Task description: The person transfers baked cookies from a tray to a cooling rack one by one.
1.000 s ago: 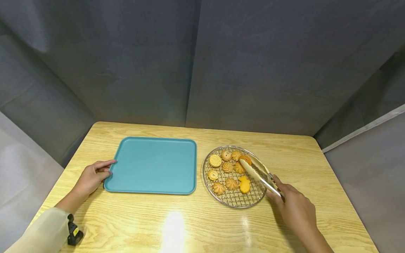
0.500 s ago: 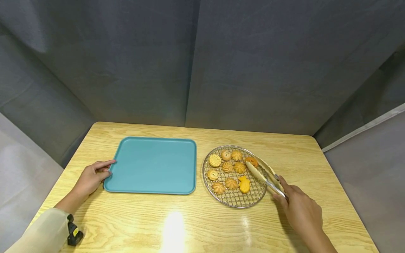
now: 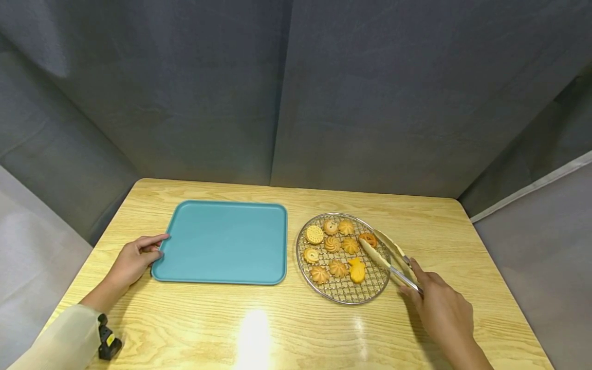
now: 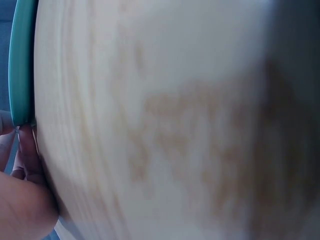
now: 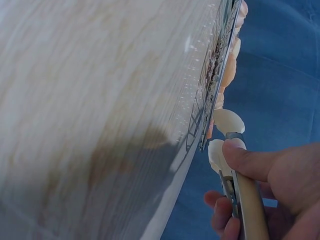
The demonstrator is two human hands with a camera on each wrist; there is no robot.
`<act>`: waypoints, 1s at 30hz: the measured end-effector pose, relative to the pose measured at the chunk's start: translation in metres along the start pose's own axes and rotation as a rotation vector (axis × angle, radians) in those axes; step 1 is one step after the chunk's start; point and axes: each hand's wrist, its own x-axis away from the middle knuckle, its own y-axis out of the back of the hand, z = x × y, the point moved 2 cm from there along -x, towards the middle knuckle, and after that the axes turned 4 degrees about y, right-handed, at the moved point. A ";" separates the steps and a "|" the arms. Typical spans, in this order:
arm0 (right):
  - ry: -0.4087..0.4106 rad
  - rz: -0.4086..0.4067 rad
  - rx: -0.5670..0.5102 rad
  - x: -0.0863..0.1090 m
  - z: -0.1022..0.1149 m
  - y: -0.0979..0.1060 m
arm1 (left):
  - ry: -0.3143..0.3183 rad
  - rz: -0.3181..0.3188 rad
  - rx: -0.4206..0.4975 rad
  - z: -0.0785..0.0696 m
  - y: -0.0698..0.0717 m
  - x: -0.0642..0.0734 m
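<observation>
My left hand (image 3: 131,261) pinches the left rim of a flat teal tray (image 3: 226,241). In the left wrist view the fingertips (image 4: 29,145) sit at the tray edge (image 4: 21,65). My right hand (image 3: 441,303) grips tongs (image 3: 398,272) with pale tips and metal arms. Their tips reach over a round wire rack (image 3: 344,295), one on each side of a darker orange, pretzel-like cookie (image 3: 368,239). Whether they squeeze it, I cannot tell. In the right wrist view the thumb presses along the tongs (image 5: 250,205), beside the rack's rim (image 5: 220,75).
Several other cookies lie on the rack, among them a yellow pineapple-shaped one (image 3: 357,271) near the front and a round dotted one (image 3: 315,235) at the left. Tray and rack stand side by side on a wooden table (image 3: 185,324). Grey curtains (image 3: 370,103) enclose it.
The tongs and my right hand have shifted right and slightly toward me, and the orange cookie has moved right with the tips. The left hand and tray stay put.
</observation>
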 end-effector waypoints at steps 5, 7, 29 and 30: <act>-0.010 0.006 -0.017 0.000 -0.001 0.000 | -0.002 -0.003 -0.004 0.000 0.000 0.000; -0.018 0.012 -0.026 0.000 -0.001 0.000 | -0.003 -0.003 -0.009 0.000 0.000 0.000; -0.114 0.057 -0.104 0.000 -0.021 -0.003 | -0.022 -0.009 -0.038 0.002 0.000 0.000; -0.116 0.065 -0.104 -0.001 -0.022 -0.003 | -0.024 -0.010 -0.038 0.002 0.000 0.000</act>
